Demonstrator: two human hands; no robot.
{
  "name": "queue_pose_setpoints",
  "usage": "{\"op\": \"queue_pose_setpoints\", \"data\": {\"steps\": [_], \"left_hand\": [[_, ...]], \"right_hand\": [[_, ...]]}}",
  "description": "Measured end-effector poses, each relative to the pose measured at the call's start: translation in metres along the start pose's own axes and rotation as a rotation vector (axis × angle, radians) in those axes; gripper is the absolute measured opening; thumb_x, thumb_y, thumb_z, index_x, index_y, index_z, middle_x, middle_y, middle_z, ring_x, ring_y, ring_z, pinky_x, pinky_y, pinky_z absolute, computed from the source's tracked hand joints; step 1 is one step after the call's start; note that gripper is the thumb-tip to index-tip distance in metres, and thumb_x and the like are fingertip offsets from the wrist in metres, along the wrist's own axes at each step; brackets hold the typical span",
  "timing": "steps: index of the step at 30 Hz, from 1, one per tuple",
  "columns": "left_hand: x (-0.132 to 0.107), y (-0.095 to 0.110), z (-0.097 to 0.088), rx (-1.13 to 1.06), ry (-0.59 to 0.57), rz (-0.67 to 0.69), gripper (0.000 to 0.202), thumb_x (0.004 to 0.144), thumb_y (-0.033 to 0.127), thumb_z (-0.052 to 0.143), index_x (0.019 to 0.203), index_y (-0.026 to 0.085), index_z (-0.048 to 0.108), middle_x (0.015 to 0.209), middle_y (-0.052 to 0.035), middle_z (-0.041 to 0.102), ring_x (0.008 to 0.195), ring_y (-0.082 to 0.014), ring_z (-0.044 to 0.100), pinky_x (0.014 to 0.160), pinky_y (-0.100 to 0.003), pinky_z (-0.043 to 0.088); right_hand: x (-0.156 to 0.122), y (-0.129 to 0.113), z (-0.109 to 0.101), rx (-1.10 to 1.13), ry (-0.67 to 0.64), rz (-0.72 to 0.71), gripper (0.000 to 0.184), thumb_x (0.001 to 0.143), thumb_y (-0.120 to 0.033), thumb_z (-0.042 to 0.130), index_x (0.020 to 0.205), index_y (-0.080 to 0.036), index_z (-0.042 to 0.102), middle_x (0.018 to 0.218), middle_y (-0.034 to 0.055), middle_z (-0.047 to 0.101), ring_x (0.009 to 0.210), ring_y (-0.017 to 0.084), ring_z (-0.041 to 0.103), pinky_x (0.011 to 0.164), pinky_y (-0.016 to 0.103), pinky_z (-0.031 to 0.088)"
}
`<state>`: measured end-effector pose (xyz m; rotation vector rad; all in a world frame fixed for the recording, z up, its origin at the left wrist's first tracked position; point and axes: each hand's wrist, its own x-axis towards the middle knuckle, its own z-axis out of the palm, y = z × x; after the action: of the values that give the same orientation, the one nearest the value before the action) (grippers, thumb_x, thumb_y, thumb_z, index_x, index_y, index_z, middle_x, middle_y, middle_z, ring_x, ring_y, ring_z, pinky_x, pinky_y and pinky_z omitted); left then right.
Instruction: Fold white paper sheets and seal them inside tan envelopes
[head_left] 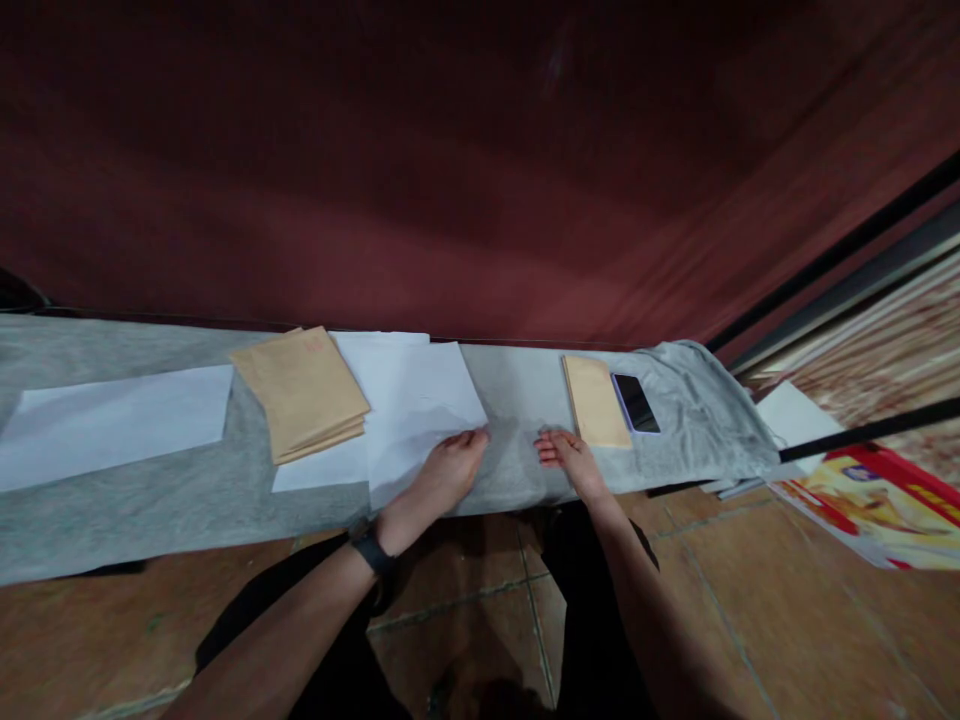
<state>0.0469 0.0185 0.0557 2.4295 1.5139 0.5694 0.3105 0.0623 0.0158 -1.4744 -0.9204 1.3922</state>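
Observation:
My left hand (pixel 450 468), with a dark watch (pixel 370 546) on its wrist, is at the lower right corner of a white sheet of paper (pixel 420 400). Its fingers are curled closed at the sheet's right edge, and the fingertips are partly hidden. My right hand (pixel 568 460) is held palm inward just left of a small stack of brown envelopes (pixel 598 400). Nothing is between its fingers, which are loosely stretched and apart. More white paper (pixel 322 472) lies under the sheet and under a larger stack of brown envelopes (pixel 304 390) on the left.
A grey cloth (pixel 517 385) covers the long narrow bench. A phone (pixel 636 404) lies right of the small envelope stack, and another white sheet (pixel 120 420) lies far left. A dark red surface (pixel 450 250) rises behind. A red and yellow box (pixel 877 500) is at the right.

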Motion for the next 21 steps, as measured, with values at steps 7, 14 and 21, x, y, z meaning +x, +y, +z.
{"op": "queue_pose_setpoints", "data": {"steps": [7,14,21], "left_hand": [[0.021,0.049,0.034,0.017,-0.058,0.207,0.025,0.095,0.005,0.046,0.112,0.017,0.060,0.113,-0.0110,0.073,0.109,-0.0241,0.070,0.101,-0.038,0.054],[0.024,0.051,0.058,0.003,-0.066,0.256,0.028,0.098,0.007,0.045,0.120,0.018,0.059,0.121,-0.0128,0.070,0.115,-0.0244,0.068,0.104,-0.041,0.052],[0.029,0.059,0.066,-0.004,-0.043,0.371,0.019,0.100,0.014,0.049,0.115,0.018,0.061,0.116,-0.0110,0.071,0.113,-0.0234,0.068,0.100,-0.039,0.054]], "right_hand": [[-0.003,-0.003,0.019,0.072,-0.137,0.037,0.016,0.084,-0.029,0.076,0.097,-0.021,0.074,0.077,-0.0001,0.077,0.059,0.013,0.070,0.054,0.021,0.059],[0.006,-0.003,0.006,0.033,-0.073,0.110,0.007,0.082,-0.023,0.074,0.089,-0.020,0.073,0.069,-0.0003,0.074,0.054,0.015,0.068,0.048,0.021,0.055],[0.018,0.009,0.001,-0.133,-0.004,-0.142,0.032,0.067,-0.012,0.074,0.097,-0.022,0.073,0.061,-0.0087,0.066,0.053,0.010,0.057,0.050,0.017,0.044]]}}
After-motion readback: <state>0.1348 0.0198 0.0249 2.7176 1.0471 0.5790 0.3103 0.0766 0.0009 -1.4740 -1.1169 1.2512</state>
